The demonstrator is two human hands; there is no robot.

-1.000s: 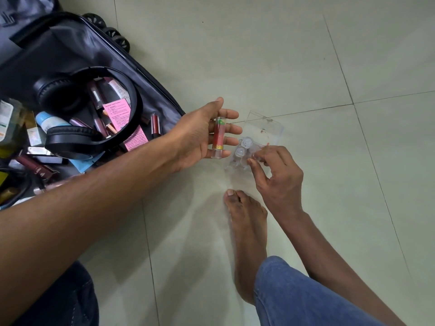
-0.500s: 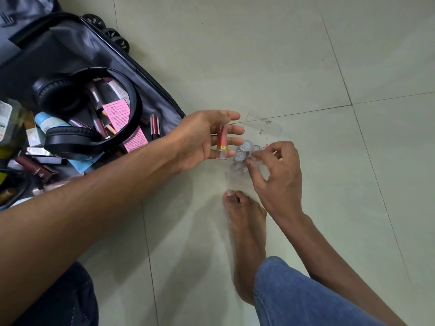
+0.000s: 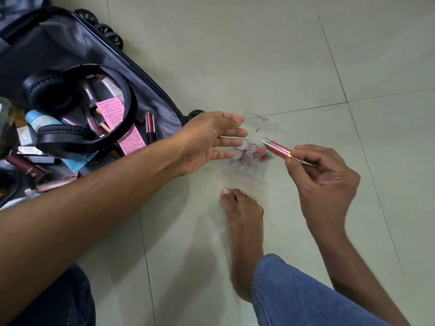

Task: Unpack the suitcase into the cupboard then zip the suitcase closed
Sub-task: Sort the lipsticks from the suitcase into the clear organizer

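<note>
Pinching one red tube (image 3: 277, 149) — right hand (image 3: 322, 182).

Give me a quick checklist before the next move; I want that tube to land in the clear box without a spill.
1. Tube held firmly: ok. The right hand pinches the red tube at one end.
2. Left hand free: ok. The left hand is open, its fingers straight beside the clear box.
3. Box open on top: cannot tell; its walls are transparent.
4. Room in the box: cannot tell. Several small capped containers already fill part of it.
5. Box steady on the floor: ok.
6. Suitcase emptied: not ok. The suitcase holds black headphones and cosmetics.
</note>
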